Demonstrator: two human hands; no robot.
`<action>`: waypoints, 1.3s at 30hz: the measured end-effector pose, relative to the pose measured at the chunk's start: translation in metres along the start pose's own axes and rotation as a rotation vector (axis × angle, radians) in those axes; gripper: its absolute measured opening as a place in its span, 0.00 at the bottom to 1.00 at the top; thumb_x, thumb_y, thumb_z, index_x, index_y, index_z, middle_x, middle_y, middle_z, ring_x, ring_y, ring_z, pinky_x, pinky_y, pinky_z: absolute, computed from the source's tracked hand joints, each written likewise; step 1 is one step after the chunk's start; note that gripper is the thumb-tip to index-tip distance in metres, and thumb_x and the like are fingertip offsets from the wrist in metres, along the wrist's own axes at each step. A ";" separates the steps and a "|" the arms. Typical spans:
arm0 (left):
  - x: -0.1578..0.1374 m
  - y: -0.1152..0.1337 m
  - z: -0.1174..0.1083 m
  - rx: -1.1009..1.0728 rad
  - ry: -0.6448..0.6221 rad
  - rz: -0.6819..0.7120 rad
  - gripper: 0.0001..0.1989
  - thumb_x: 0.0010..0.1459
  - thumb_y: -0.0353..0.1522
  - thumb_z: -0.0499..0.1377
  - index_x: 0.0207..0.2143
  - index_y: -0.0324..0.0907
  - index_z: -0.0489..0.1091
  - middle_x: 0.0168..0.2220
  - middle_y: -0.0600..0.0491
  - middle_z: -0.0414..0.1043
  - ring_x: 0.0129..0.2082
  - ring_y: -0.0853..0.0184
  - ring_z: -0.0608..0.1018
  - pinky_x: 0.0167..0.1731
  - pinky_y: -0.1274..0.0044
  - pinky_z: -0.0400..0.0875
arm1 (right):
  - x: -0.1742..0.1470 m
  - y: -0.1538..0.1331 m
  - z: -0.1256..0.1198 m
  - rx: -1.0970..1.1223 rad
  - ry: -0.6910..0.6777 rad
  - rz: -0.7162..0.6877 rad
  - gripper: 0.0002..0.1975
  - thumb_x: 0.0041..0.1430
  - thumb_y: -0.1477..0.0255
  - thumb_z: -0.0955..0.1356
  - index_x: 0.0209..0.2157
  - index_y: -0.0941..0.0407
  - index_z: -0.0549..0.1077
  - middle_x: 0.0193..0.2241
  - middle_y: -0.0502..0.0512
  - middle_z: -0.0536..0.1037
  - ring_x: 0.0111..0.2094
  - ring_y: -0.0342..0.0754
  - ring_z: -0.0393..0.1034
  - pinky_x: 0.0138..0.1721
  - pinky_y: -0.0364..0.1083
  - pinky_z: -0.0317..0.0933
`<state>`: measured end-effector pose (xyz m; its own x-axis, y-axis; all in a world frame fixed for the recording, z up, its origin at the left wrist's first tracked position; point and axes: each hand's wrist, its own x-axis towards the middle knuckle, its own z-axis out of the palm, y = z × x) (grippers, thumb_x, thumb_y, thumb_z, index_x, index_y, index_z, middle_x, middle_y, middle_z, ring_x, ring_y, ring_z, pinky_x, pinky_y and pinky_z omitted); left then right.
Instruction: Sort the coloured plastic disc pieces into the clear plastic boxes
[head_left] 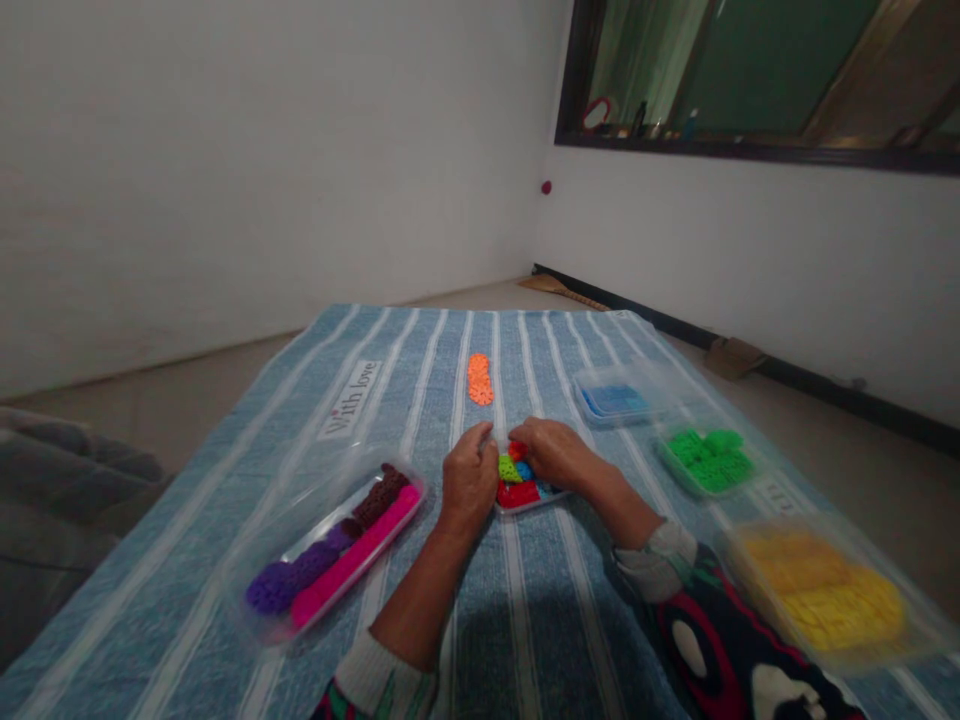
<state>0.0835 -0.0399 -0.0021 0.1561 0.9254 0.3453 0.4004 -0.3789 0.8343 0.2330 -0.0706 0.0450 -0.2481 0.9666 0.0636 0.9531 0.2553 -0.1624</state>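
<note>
Blue striped cloth covers the table, and near its middle sits a small tray of mixed pieces, in red, lime and blue, between the two hands. The left hand lies against the tray's left side, thumb raised toward the far edge; whether it grips the rim cannot be told. The right hand arches over the tray's far right part, fingertips down by a red piece; the fingers hide whether they are pinching it or only touching. Beyond the hands, well apart from the tray, orange pieces lie in a short row on the cloth. To the left, slanting, is a long clear box with brown pieces and purple pieces in one line and pink pieces in another beside it. Down the right side stand three more clear containers: the farthest holds blue pieces, the next green pieces, and the nearest, largest one yellow pieces. Grey cuffs show at both wrists.
</note>
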 end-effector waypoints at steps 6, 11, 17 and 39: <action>0.001 -0.001 0.000 0.017 0.004 0.008 0.17 0.56 0.33 0.51 0.45 0.39 0.72 0.47 0.46 0.75 0.49 0.61 0.76 0.51 0.67 0.69 | -0.003 0.008 0.005 0.163 0.067 0.019 0.18 0.56 0.80 0.63 0.48 0.59 0.73 0.43 0.61 0.77 0.46 0.50 0.70 0.45 0.45 0.59; 0.001 0.000 0.000 0.008 0.005 0.011 0.17 0.56 0.33 0.51 0.44 0.38 0.72 0.45 0.45 0.76 0.47 0.61 0.77 0.49 0.68 0.70 | -0.005 0.011 0.005 0.256 0.083 0.029 0.17 0.55 0.79 0.65 0.47 0.61 0.74 0.43 0.60 0.78 0.44 0.49 0.71 0.45 0.44 0.60; 0.002 -0.002 0.000 -0.025 -0.006 -0.012 0.17 0.57 0.35 0.51 0.45 0.38 0.72 0.43 0.46 0.77 0.45 0.61 0.77 0.47 0.69 0.71 | -0.007 0.014 0.003 0.322 0.106 0.079 0.17 0.53 0.78 0.65 0.46 0.59 0.75 0.40 0.57 0.79 0.41 0.48 0.72 0.43 0.44 0.60; 0.004 -0.005 0.001 -0.028 -0.016 -0.016 0.17 0.55 0.33 0.52 0.44 0.36 0.73 0.43 0.45 0.76 0.42 0.60 0.78 0.46 0.69 0.71 | -0.002 0.007 0.009 0.236 0.077 0.077 0.13 0.56 0.77 0.63 0.41 0.59 0.75 0.37 0.58 0.79 0.40 0.49 0.71 0.40 0.43 0.58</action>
<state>0.0830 -0.0346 -0.0057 0.1645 0.9312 0.3254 0.3779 -0.3642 0.8512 0.2388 -0.0702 0.0351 -0.1537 0.9813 0.1159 0.8996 0.1875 -0.3943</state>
